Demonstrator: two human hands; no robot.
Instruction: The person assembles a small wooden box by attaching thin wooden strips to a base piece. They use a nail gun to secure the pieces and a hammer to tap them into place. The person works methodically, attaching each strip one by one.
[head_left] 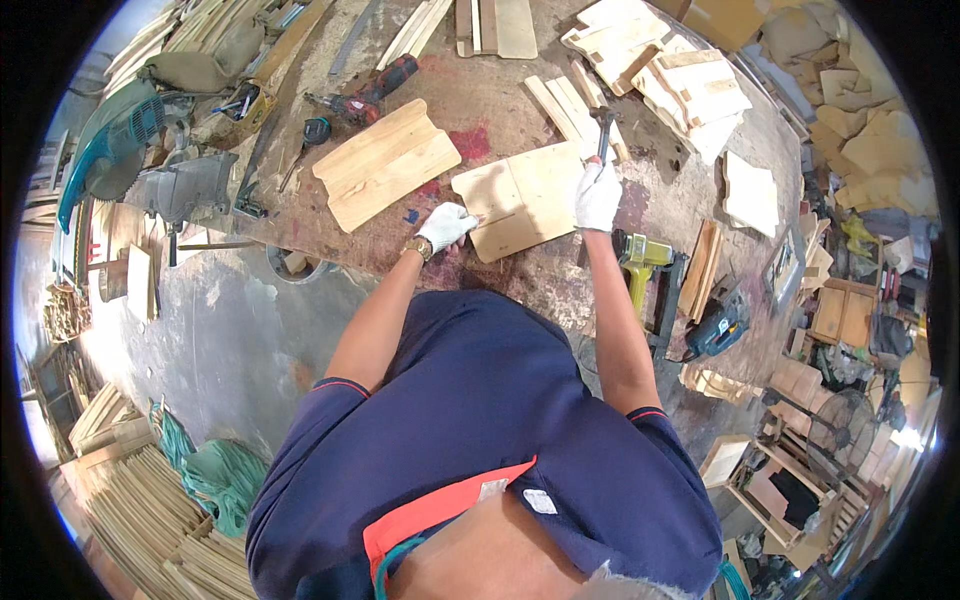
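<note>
Hammer (604, 122) in right hand (597, 196), left hand (447, 226) at board (525, 212)

The board lies on the bench (288, 212), ahead of the person. At its 3 o'clock edge, the gloved right hand closes around the hammer, whose head points to 12. At 8 o'clock, the gloved left hand touches the edge, fingers bunched; whether they grip is unclear. From the board, a second board (386, 165) lies between 9 and 10, a drill (378, 95) at 10.

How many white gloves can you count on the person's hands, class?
2: one white glove on the left hand, at the wooden panel's left edge; another on the right hand, around a hammer-like tool. Neither is hidden.
</note>
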